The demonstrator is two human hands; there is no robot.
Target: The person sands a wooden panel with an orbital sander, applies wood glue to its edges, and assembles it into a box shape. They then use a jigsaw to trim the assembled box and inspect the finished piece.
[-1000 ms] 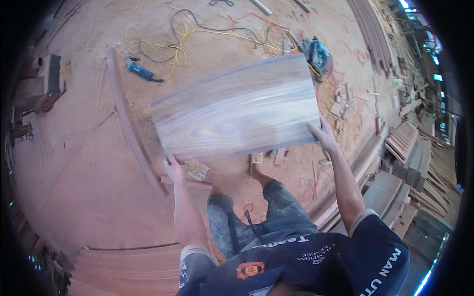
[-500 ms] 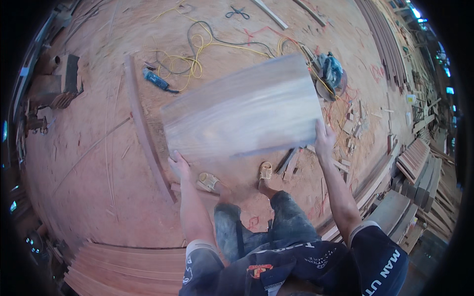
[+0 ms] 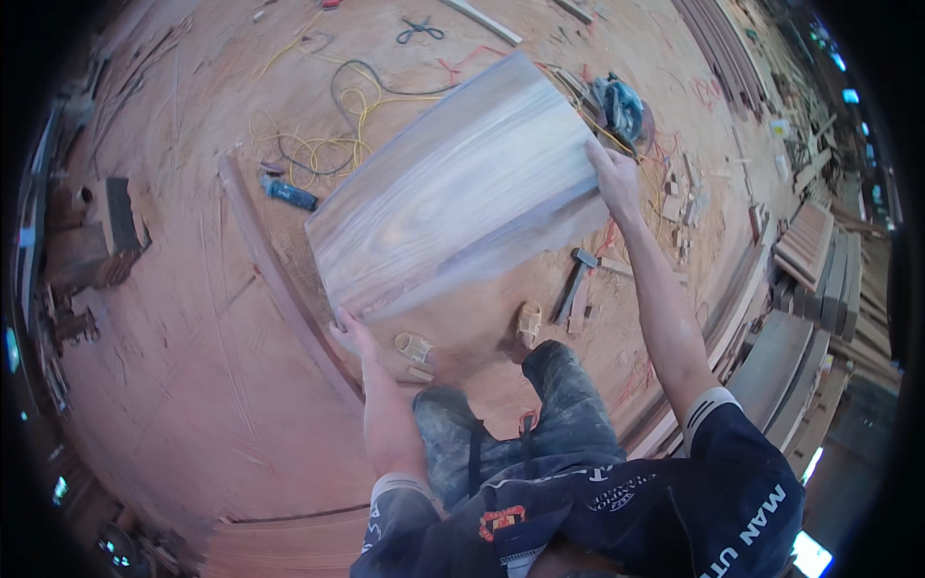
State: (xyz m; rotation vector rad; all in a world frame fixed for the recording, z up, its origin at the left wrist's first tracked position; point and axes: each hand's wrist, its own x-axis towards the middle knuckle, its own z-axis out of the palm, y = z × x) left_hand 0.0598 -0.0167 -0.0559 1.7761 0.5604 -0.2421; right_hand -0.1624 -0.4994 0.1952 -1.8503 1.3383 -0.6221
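Note:
A wide wooden board [image 3: 453,193] with streaked grain is held up in front of me, tilted so its right end sits higher. My left hand [image 3: 354,334] grips its lower left corner, thumb over the face. At the right end, my right hand [image 3: 614,178] closes round the edge. The fingers behind the board are hidden. On the ground below lies a hammer [image 3: 576,284] with a dark head, by my right foot. A blue angle grinder [image 3: 288,192] rests just past the board's left edge.
A blue circular saw [image 3: 620,108] stands beyond the right end, with yellow cords [image 3: 361,120] tangled on the ground. A long timber beam [image 3: 275,260] lies to my left. Stacked planks [image 3: 771,366] line the right side, and more boards [image 3: 289,544] lie at the lower left.
The board has tilted more steeply, its right end rising with my right hand. My left hand stays at the lower left corner. The hammer has come into fuller view.

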